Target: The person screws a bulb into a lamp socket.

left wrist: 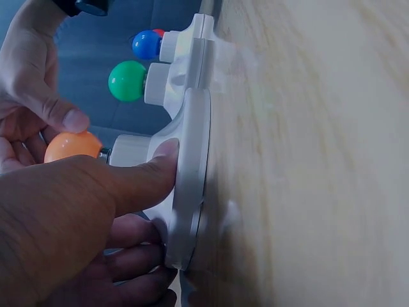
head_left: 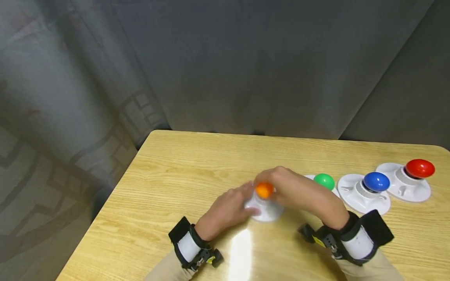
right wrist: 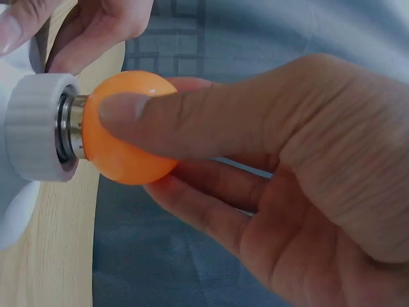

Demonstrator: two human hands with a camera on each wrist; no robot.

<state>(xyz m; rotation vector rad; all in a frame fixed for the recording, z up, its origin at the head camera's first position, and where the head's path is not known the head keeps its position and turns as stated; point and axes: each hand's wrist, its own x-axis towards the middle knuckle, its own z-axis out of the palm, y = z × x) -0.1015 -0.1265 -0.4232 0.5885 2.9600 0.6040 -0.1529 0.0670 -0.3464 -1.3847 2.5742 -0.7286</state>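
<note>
An orange light bulb (right wrist: 128,167) sits at the mouth of a white lamp socket (right wrist: 38,128), its metal base partly showing outside the collar. My right hand (head_left: 299,191) pinches the bulb between thumb and fingers. My left hand (head_left: 226,208) grips the edge of the socket's round white base (left wrist: 192,173), thumb on its upper face and fingers round the rim. The base rests on the wooden table (head_left: 183,164). In the head view, the right hand hides part of the bulb.
To the right stand more white sockets with a green bulb (head_left: 324,181), a blue bulb (head_left: 376,182) and a red bulb (head_left: 420,168). The right forearm partly covers the green bulb's base (head_left: 309,176). A grey curtain (head_left: 246,70) hangs behind the table.
</note>
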